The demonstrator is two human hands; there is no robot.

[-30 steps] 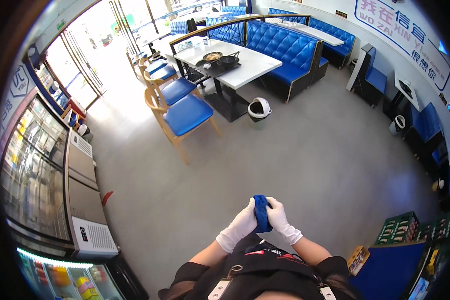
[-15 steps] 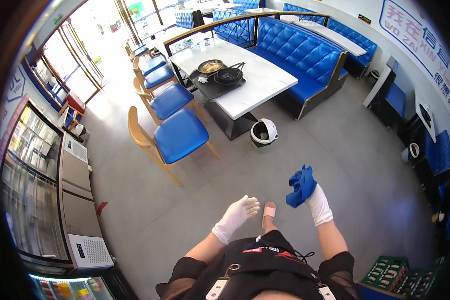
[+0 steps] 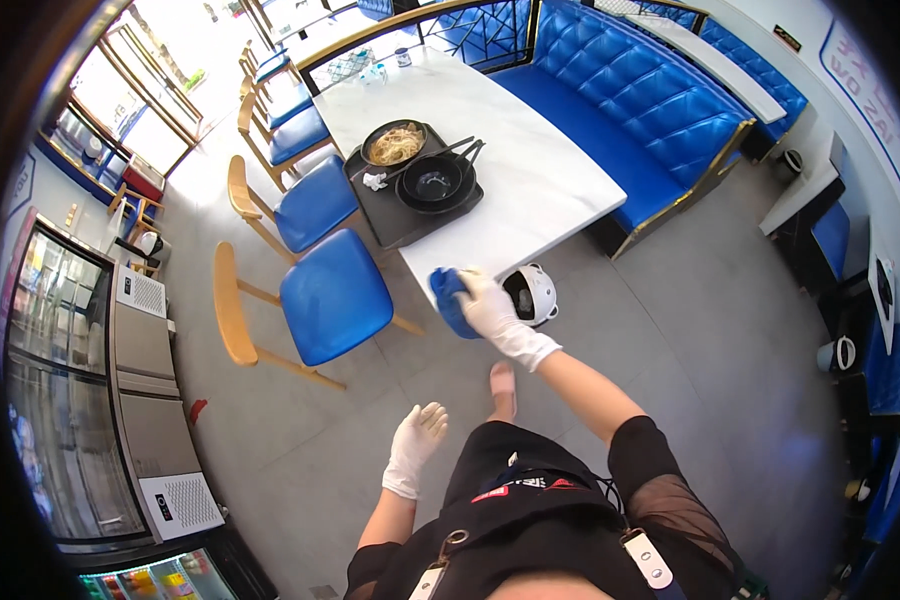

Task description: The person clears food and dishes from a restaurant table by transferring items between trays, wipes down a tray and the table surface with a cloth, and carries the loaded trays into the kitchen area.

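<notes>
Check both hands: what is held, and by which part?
The right hand holds a bunched blue cloth, gripped from its right side. The left hand holds nothing.

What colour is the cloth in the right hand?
Blue, the cloth in the gloved right hand; the head view shows it.

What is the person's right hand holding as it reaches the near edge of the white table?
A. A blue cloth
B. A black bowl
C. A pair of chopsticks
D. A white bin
A: the gloved right hand grips a blue cloth at the edge of the white table; the left hand hangs empty.
</notes>
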